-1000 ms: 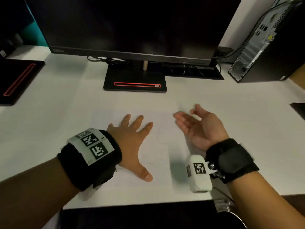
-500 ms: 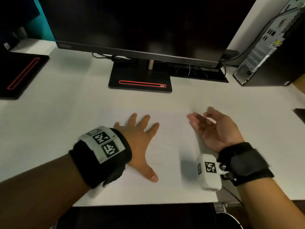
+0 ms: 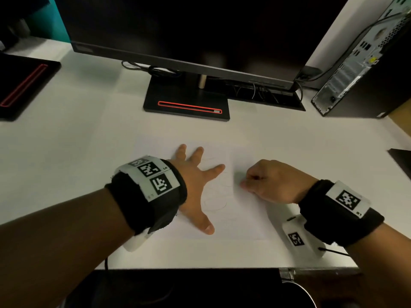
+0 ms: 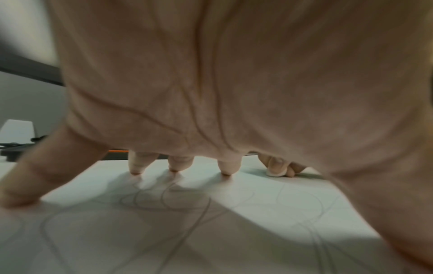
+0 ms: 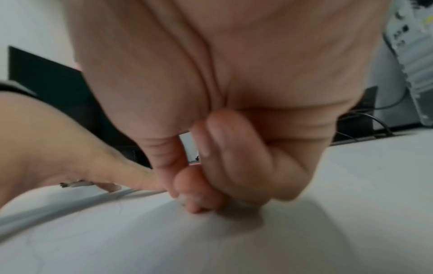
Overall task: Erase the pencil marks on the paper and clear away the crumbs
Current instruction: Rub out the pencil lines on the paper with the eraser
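A white paper (image 3: 240, 221) lies on the white desk, with faint pencil loops (image 3: 214, 203) drawn on it. My left hand (image 3: 195, 176) presses flat on the sheet, fingers spread; the left wrist view shows its fingertips (image 4: 179, 164) on the paper (image 4: 257, 231) beside the pencil loops (image 4: 164, 200). My right hand (image 3: 266, 181) is knuckles up on the sheet's right part, fingers curled. It pinches a small white eraser (image 4: 275, 174) against the paper; only a sliver of the eraser (image 5: 181, 199) shows in the right wrist view. I can make out no crumbs.
A monitor on a black stand (image 3: 186, 101) rises behind the paper, with cables at its back. A computer tower (image 3: 367, 63) stands at the far right, a black pad (image 3: 24, 85) at the far left, a dark object (image 3: 402, 158) at the right edge. The desk's front edge (image 3: 200, 266) is near my wrists.
My right hand turned over from palm up with straight fingers to knuckles up, curled its fingers and came down onto the paper. The left hand stays flat on the sheet.
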A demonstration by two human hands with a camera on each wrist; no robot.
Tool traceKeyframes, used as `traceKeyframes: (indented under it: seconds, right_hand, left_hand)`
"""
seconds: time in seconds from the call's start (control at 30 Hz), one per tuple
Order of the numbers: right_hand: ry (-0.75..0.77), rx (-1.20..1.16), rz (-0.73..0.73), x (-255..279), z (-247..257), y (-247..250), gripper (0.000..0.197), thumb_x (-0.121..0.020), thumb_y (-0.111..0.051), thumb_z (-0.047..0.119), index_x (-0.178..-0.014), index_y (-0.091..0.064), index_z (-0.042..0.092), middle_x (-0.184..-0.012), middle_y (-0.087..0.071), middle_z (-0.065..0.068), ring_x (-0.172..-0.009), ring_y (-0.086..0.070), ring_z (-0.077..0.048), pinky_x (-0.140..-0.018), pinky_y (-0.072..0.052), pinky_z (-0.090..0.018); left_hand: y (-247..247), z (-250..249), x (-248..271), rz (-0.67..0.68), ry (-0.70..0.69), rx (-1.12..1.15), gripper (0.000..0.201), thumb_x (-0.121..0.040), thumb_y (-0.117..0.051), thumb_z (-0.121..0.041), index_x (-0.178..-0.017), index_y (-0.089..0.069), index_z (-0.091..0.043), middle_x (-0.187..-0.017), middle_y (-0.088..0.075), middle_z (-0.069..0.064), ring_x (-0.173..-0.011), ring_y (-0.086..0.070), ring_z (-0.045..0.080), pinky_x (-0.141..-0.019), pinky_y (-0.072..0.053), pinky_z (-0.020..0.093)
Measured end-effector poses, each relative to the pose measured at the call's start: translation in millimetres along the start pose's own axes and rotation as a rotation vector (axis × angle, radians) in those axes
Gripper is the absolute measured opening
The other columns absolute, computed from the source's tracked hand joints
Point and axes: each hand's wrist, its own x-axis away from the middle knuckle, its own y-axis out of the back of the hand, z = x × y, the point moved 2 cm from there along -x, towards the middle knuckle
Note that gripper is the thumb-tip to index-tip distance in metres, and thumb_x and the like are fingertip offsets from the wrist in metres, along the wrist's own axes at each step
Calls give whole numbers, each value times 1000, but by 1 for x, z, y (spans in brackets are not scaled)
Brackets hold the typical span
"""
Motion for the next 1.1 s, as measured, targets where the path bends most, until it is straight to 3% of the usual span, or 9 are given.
traceKeyframes:
  seconds: [0.2, 0.33, 0.43, 0.6, 0.7, 0.8, 0.9, 1.0, 1.1]
  right_hand:
    - [121, 98, 131, 7, 13, -14, 42, -100, -50, 41, -66, -53, 16, -62, -53, 6, -58, -47, -9, -60, -39, -25]
    - [77, 75, 9, -2, 7, -2, 41, -100, -51, 36, -69, -56, 11, -64, -57, 3, -61, -50, -14, -60, -41, -29]
    - [168, 124, 67, 5, 18, -19, 40, -100, -49, 37, -66, -53, 17, -67, -59, 3, -63, -52, -13, -61, -41, -28]
    - [57, 51, -22, -6, 2, -3, 41, -100, -50, 37, -70, -57, 11, -72, -66, -5, -64, -55, -17, -66, -47, -35]
    - [164, 116, 39, 1, 14, -17, 41, -101, -48, 38, -65, -51, 18, -68, -59, 4, -65, -54, -15, -64, -44, -31]
    - [131, 71, 67, -4, 11, -13, 43, -100, -50, 38, -66, -51, 13, -62, -52, 4, -58, -46, -13, -61, -41, -30]
    - [60, 30, -19, -11, 5, -3, 42, -100, -51, 36, -66, -53, 12, -63, -57, 2, -58, -49, -14, -59, -40, -30]
    - [158, 87, 60, -2, 20, -18, 42, -101, -49, 36, -64, -52, 16, -64, -56, 5, -59, -50, -12, -61, -41, -28]
    - [99, 42, 44, -7, 13, -9, 43, -100, -50, 36, -70, -58, 6, -66, -60, -5, -60, -48, -14, -67, -47, -37]
  left_hand:
    - [-1, 1, 0, -8, -6, 15, 139, -53, -72, -88, -145, 28, -57, -159, 38, -2, -145, 32, 38, -111, -13, 73]
    - [-1, 0, 0, -18, -5, 15, 139, -53, -71, -88, -146, 28, -56, -159, 38, -1, -145, 32, 39, -110, -12, 74]
    - [-2, 0, 0, -26, -8, 11, 139, -53, -71, -88, -145, 27, -57, -160, 37, -1, -146, 32, 39, -110, -12, 74]
    - [-2, 1, -1, -22, -10, 3, 139, -52, -71, -89, -146, 27, -56, -160, 37, -1, -145, 32, 39, -110, -12, 74]
    - [-2, 1, 0, -22, -9, 5, 139, -51, -71, -89, -145, 28, -57, -159, 37, -1, -145, 32, 39, -110, -13, 74]
    - [-1, 2, 0, -23, -11, 5, 139, -52, -70, -89, -145, 28, -57, -160, 37, -1, -145, 32, 40, -110, -13, 74]
    - [-1, 1, 0, -20, -6, 16, 139, -52, -71, -89, -145, 27, -56, -159, 37, -1, -145, 33, 39, -110, -12, 74]
    - [-1, 0, 1, -21, -1, 4, 138, -54, -70, -88, -146, 27, -56, -160, 37, 1, -145, 32, 40, -110, -12, 74]
    - [0, -1, 2, -27, -4, -10, 138, -55, -70, -88, -147, 27, -54, -160, 36, 2, -145, 31, 41, -111, -12, 73]
